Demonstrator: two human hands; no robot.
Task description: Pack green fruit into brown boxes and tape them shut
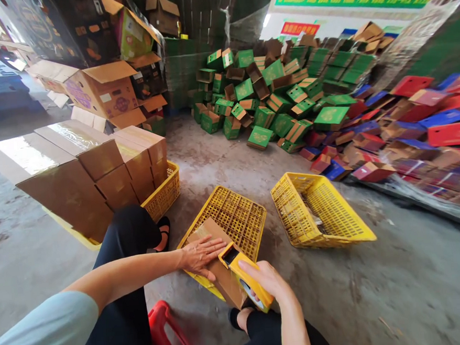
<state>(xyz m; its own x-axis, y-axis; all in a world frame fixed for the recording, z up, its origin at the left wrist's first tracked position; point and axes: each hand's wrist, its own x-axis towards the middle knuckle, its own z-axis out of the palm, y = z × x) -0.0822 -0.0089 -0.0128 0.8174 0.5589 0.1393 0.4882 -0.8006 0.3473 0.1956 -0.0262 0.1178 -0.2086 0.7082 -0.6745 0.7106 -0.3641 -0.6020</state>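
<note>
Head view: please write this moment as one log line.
left hand: flat on box | right hand: grip on dispenser, over box | box: on yellow crate

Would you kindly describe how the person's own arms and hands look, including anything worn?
The left forearm is bare below a plain, light grey-blue sleeve that ends near the elbow. The left hand and right hand wear no gloves, and no watch shows. The right forearm is bare, with no sleeve in view.

Beneath the left hand (199, 254), a carton (221, 279) lies on a crate (240, 209). Left of that hand, a second crate (165, 194) holds boxes (71, 189); right, a third crate (337, 207).
</note>
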